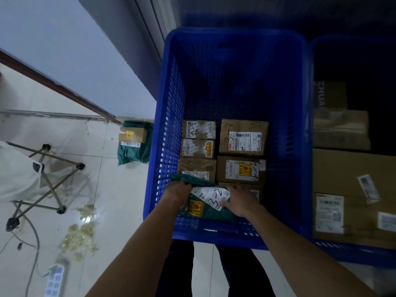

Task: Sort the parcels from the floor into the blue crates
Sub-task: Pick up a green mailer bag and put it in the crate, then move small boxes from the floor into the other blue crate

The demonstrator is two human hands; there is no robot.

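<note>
A tall blue crate (169, 129) stands in front of me with several small cardboard parcels (243, 137) laid in rows on its bottom. Both my arms reach down into its near end. My left hand (176, 195) and my right hand (241, 200) grip a green plastic mailer parcel (209, 202) between them; it carries a white label with handwriting and a yellow sticker. The mailer lies low in the crate's near left corner, against the boxes. A second blue crate (347, 254) at the right holds large cardboard parcels (351, 196).
On the tiled floor left of the crate lie a green mailer (134, 154) with a small cardboard box (132, 135) on top. Further left stand a folding frame with a pale bag (42, 174), scattered packing scraps (80, 236), a cable and a power strip (54, 279).
</note>
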